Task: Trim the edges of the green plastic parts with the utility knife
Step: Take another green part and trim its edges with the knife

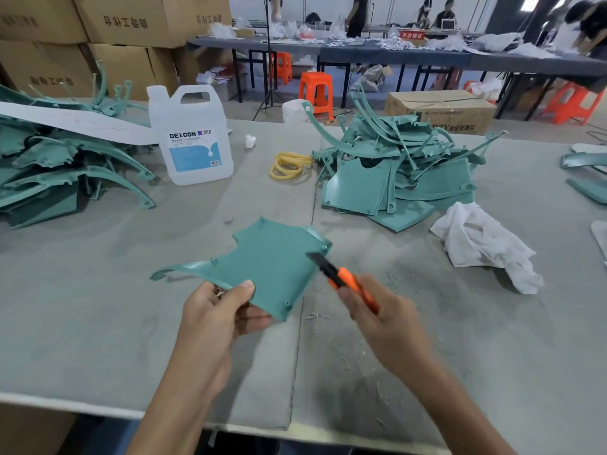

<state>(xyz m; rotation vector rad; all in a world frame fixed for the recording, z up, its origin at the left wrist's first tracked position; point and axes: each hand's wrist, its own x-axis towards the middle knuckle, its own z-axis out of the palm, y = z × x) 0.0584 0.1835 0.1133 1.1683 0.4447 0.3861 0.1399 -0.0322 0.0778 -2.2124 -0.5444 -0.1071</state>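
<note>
Left hand point(213, 310) pinches the green part point(269, 261) by its near edge over the table point(98, 290), right hand point(384, 310) wrapped round the utility knife point(341, 277), blade at the part's right edge. Nothing's blocking it. Around: left pile point(49, 165), right pile point(394, 169), rag point(483, 247), yellow bands point(289, 165), DEXCON jug point(190, 136) (can't tell what's in it).

A grey felt-covered bench point(98, 307) fills the foreground. Stacked cardboard boxes point(108, 31) rise at the far left. Behind, long dark tables point(394, 55) cross the room, with orange stools point(316, 90) beside them, a tripod point(269, 70) on the grey floor point(243, 110), and another carton point(440, 110) just beyond the bench.
</note>
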